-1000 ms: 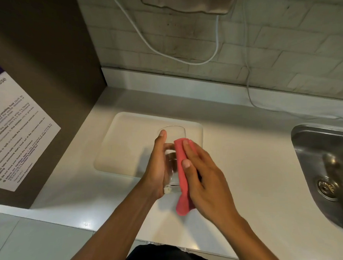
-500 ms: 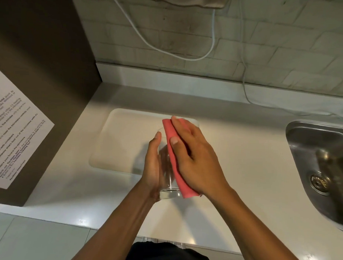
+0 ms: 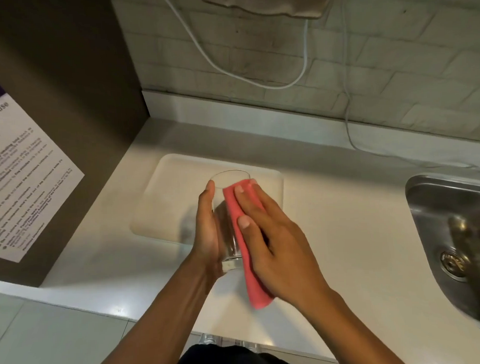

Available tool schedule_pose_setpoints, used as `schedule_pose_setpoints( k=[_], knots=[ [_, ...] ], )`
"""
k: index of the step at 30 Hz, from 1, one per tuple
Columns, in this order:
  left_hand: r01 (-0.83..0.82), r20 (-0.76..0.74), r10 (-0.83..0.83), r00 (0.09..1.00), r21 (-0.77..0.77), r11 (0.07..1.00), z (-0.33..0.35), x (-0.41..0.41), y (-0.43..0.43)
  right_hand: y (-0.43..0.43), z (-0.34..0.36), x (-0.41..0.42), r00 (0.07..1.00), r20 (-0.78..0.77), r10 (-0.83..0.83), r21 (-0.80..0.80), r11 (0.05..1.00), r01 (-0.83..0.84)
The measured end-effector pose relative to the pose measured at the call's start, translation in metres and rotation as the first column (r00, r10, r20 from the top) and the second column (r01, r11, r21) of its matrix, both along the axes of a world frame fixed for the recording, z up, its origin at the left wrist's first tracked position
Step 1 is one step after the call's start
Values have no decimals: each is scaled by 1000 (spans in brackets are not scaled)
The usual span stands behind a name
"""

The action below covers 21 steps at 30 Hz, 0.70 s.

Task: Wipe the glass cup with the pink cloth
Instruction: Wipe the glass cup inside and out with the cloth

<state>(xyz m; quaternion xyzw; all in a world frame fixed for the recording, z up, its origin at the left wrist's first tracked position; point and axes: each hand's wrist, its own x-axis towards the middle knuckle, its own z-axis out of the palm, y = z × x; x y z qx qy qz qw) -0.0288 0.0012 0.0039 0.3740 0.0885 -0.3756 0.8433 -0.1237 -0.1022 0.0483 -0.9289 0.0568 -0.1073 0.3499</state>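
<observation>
The glass cup (image 3: 229, 209) is held off the surface (image 3: 344, 232), tilted with its open rim pointing away toward the back edge and its thick base toward the front edge, above the near side of a pale tray (image 3: 168, 200) that lies toward the back left corner. The left hand (image 3: 208, 232) wraps around the cup's left wall, fingers curled behind it and the thumb lying along the glass toward the rim. The right hand (image 3: 273, 243) lies flat with fingers extended, pressing the pink cloth (image 3: 246, 252) against the cup's right wall; the cloth covers that side from just under the rim to past the base, where its free end hangs loose. By my reading the wiping is under way on the outside wall only: the cloth is not inside the cup, so the interior, the rim and the base probably remain, along with the side under the left palm. The cup is clear, smooth, straight-walled and cylindrical, likely slippery. The cloth looks soft, thin and matte, folded into a long strip. The surface is smooth, off-white and faintly glossy; a brushed steel sink (image 3: 458, 239) sits at its right edge.
</observation>
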Motion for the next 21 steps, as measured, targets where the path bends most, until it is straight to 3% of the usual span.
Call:
schedule_pose_setpoints(
  k=[2,6,10,16,21],
  knots=[
    [5,13,-5,1000,6,1000,1,0,2,-5,-2,-7,1000,-6,23,-9,1000,-23],
    [7,-15,-6,1000,80,997,7,-12,-6,-21,5,18,994,-74,-81,102,991,89],
    [-42,-26,44,999,72,997,9,-1,3,-6,-4,0,999,-26,36,4,999,-36],
    [-6,-47,11,999,116,993,7,-12,-6,-23,-1,18,992,-104,-78,192,977,97],
    [-35,-7,36,999,128,991,5,2,1,-4,-9,-5,999,-45,26,99,995,-21]
  ],
)
